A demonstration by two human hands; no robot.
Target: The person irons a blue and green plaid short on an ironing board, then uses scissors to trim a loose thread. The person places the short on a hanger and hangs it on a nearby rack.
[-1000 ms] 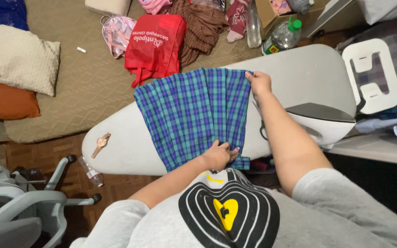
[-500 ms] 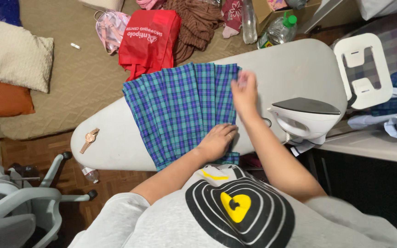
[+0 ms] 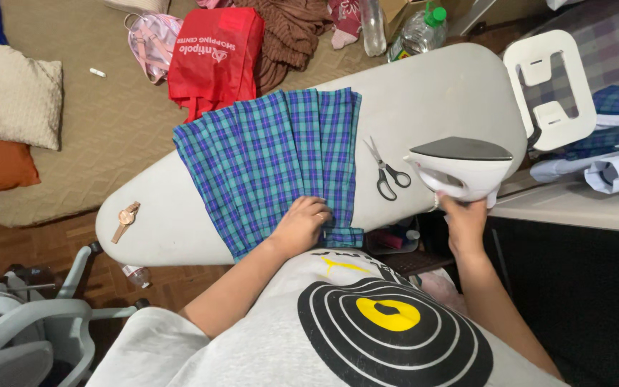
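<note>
The blue-and-teal plaid pleated skirt lies spread across the middle of the long white padded ironing board, its pleats running from the near edge, by the person's body, to the far edge. The left hand rests flat on the skirt's near hem, fingers splayed and pressing the cloth down, clasping nothing. The right hand has its grip wrapped round the handle of the white steam iron with a dark grey soleplate, which is tipped up on its heel at the board's near right edge.

From that grip the skirt lies to the left, well apart, with the black-handled scissors lying on the bare board between iron and cloth. The board's long axis runs from lower left to upper right; the pleats cross it. The right hand is the one on the iron, and the left is the one nearer the cloth, already pinning the hem.

Compared with half a second ago, the right hand has left the skirt's right edge, where it was hovering over the pleats, and has dropped to the iron's handle. The scissors, hidden under the forearm then, now show plainly. The left hand stays on the hem in much the same place. A rose-gold wristwatch lies near the board's narrow left end, as before.
</note>
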